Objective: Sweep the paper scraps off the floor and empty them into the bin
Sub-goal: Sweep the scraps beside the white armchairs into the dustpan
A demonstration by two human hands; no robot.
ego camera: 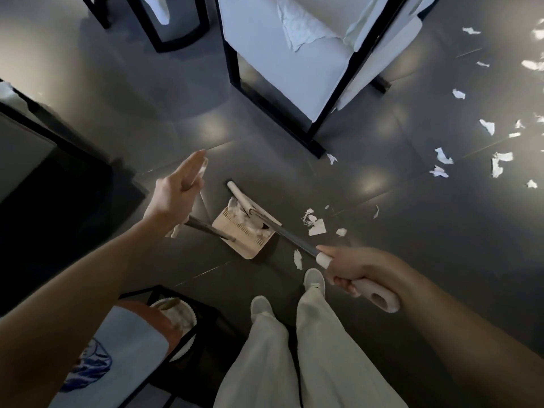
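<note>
**Broom head in the dustpan, scraps still on the floor**

The right hand (353, 272) is curled tight round the pink grip of the broom (284, 234), forefinger lying forward along the pole. The pole slants down to a pale head that sits in the mouth of the beige dustpan (250, 245), which rests flat on the dark tiled floor (412, 231) just ahead of two white shoes.

The left hand (176, 189) has its fingers straight and pressed together, laid along the pale grip of the dustpan's own pole; the thumb is out of sight.

Inside the pan, against the comb-toothed back edge, lies a small heap of white scraps (256, 226) — touching the broom head. Just beside the pan's right edge more paper scraps (316, 226) lie loose on the floor, one by the broom pole, and a wider scatter (500, 163) lies well apart at the right.

At lower left, partly behind the left arm, a round white container (184, 319) with a fluted rim sits inside a black frame — something pale is in it, too hidden to name. A white-cushioned chair (294, 78) stands beyond the pan, crumpled white material on its seat.
</note>
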